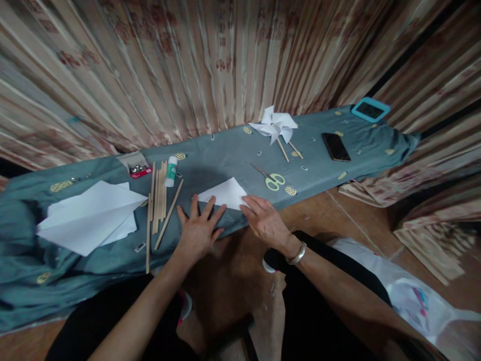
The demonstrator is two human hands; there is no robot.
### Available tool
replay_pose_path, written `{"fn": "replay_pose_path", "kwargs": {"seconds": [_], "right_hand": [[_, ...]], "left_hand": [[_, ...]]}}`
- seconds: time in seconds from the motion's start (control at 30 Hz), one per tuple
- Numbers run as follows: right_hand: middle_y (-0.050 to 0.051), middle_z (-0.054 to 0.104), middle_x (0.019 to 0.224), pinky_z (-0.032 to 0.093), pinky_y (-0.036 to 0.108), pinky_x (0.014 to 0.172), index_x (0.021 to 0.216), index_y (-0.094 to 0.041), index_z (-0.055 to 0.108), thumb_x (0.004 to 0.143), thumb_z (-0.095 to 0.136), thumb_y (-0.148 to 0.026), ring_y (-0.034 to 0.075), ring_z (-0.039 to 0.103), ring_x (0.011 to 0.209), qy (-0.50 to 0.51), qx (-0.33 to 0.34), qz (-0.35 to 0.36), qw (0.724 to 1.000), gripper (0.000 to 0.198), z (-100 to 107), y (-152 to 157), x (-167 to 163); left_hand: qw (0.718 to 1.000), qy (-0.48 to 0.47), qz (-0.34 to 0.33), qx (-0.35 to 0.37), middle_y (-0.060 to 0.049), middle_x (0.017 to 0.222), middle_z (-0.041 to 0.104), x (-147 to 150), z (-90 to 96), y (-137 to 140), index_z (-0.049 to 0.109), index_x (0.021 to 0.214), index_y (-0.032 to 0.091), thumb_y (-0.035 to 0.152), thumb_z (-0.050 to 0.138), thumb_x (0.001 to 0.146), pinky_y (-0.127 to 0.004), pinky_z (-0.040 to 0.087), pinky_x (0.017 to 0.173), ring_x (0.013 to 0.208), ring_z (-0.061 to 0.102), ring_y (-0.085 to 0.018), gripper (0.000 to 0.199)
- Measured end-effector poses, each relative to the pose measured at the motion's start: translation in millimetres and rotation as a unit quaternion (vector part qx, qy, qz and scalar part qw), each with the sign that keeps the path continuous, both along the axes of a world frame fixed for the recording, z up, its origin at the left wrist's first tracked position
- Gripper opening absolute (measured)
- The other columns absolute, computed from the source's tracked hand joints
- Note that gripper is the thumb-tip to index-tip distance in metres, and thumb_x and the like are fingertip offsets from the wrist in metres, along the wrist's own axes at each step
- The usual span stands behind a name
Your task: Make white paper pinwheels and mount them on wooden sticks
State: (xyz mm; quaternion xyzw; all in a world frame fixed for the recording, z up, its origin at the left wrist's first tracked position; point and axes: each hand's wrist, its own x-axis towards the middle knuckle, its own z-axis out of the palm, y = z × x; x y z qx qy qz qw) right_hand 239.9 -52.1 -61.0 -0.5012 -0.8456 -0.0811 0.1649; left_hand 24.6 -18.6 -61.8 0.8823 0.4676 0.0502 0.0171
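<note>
A white sheet of paper (228,192), folded into a triangle, lies near the front edge of the cloth-covered table. My left hand (199,228) rests flat with spread fingers, the fingertips on the paper's left and front edge. At its right corner my right hand (263,220) has its fingers together, gripping the paper; the thumb is partly hidden. Scissors (273,181) with yellow-green handles lie just beyond the right hand. Left of my left hand are several thin wooden sticks (159,195) and a glue stick (170,171).
White paper sheets (90,213), the top one creased, lie at the left. A small box of metal pins (137,167) sits behind the sticks. Toward the back right are a paper pinwheel (274,124), a phone (335,146) and a blue-framed device (370,109). A curtain (210,65) hangs behind.
</note>
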Motion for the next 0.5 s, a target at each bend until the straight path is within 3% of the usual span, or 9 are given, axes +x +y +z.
{"fn": "replay_pose_path", "kwargs": {"seconds": [0.17, 0.5], "right_hand": [[0.013, 0.067, 0.113, 0.048, 0.038, 0.085, 0.109, -0.01, 0.063, 0.092, 0.047, -0.012, 0.026, 0.055, 0.1, -0.039, -0.008, -0.005, 0.999, 0.024, 1, 3, 5], [0.009, 0.068, 0.099, 0.045, 0.036, 0.082, 0.097, -0.014, 0.064, 0.093, 0.046, -0.013, 0.023, 0.054, 0.09, -0.071, -0.043, -0.024, 0.996, 0.019, 14, -6, 17]], "left_hand": [[1.0, 0.0, -0.005, -0.004, -0.008, 0.152, 0.037, 0, 0.9, 0, 0.045, 0.139, 0.031, 0.037, 0.052, 0.088, -0.081, 0.018, 0.096, 0.139, 0.017, -0.05, 0.052], [1.0, 0.005, -0.002, -0.007, -0.007, 0.152, 0.037, 0, 2.9, 1, 0.044, 0.14, 0.029, 0.036, 0.05, 0.089, -0.08, 0.018, 0.098, 0.139, 0.018, -0.049, 0.052]]}}
